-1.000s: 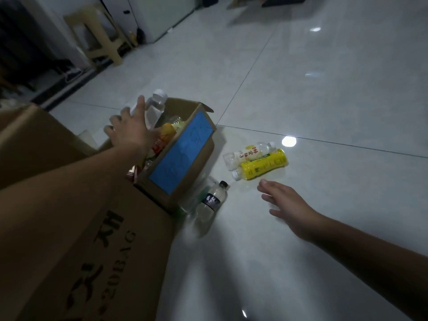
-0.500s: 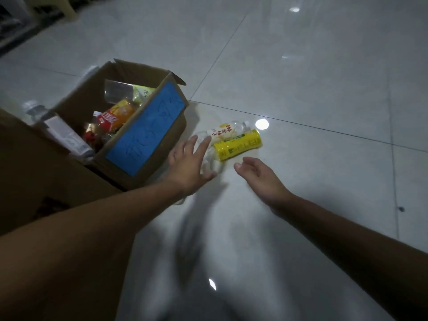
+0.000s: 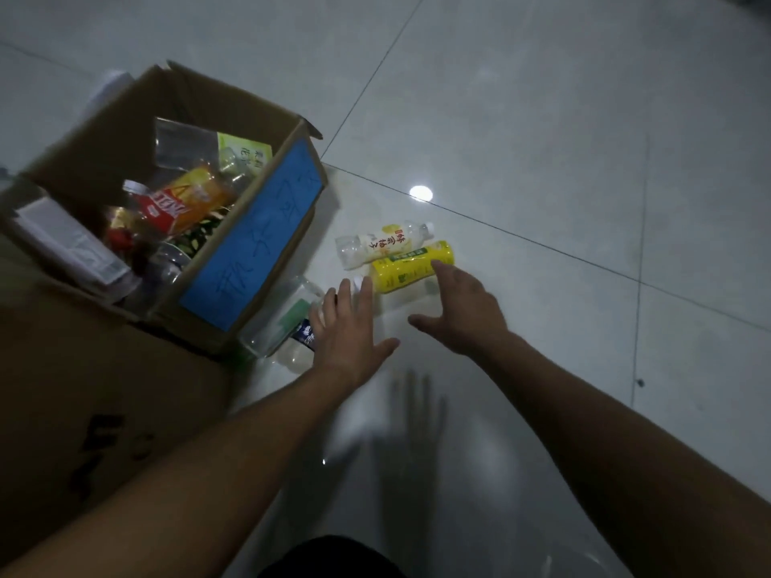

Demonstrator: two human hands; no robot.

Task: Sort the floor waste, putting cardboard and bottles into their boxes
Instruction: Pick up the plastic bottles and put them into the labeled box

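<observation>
Bottles lie on the pale tiled floor (image 3: 542,118) in front of the person, and more of them fill the open cardboard box (image 3: 250,227) at the left, which carries a blue label (image 3: 254,239) with handwriting on its side. Inside this box an orange and red bottle (image 3: 183,202) lies on top of the others, and a white carton (image 3: 66,244) leans at its near left corner. A second, larger brown box (image 3: 104,402) stands just beside it, near the left edge of the view; its inside is not visible.

On the floor, a yellow bottle (image 3: 411,264) and a white-labelled bottle (image 3: 384,241) lie side by side, touching, a little to the right of the labelled box. Two clear bottles are against the near corner of that box: one with a green label (image 3: 279,319) and one with a dark label (image 3: 298,344).

The left hand (image 3: 350,331) is open and flat, fingers spread, above the dark-labelled bottle; if it touches the bottle I cannot tell. The right hand (image 3: 463,310) is open too, the fingers loosely curved and the thumb apart. Its fingertips reach the near side of the yellow bottle, and it grips nothing. Both hands hold no object. Their shadows fall on the shiny floor below them.
</observation>
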